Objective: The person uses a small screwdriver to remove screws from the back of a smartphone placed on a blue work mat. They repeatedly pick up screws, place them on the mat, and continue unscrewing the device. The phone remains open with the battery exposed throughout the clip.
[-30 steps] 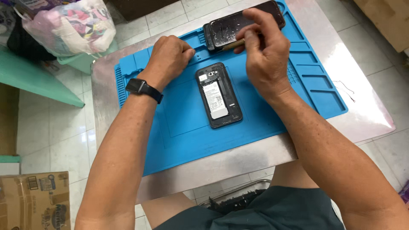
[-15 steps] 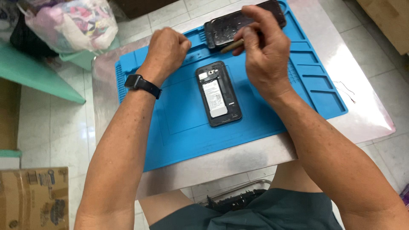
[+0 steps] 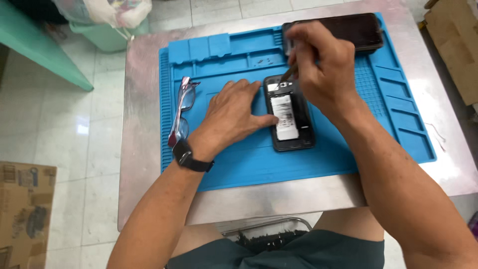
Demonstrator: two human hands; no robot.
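Observation:
An opened black phone (image 3: 295, 130) lies back-up on a blue work mat (image 3: 239, 164), its white-labelled battery showing. My left hand (image 3: 230, 114) lies flat on the mat beside it, the thumb touching the phone's left edge. My right hand (image 3: 321, 67) is closed around a thin brown tool (image 3: 289, 73) whose tip touches the top end of the phone. A second black phone (image 3: 354, 30) rests at the mat's far edge, partly hidden behind my right hand. I wear a black wristwatch (image 3: 189, 158) on the left wrist.
A pair of glasses (image 3: 182, 108) lies on the mat's left side. The mat sits on a metal table (image 3: 144, 189). A green bench (image 3: 35, 47) and a plastic bag (image 3: 107, 9) are to the left, cardboard boxes (image 3: 25, 214) on the floor and at the right (image 3: 455, 45).
My left hand moved from the mat's far left down to the opened phone, uncovering the glasses. My right hand brought the tool from the far phone to the opened phone's top.

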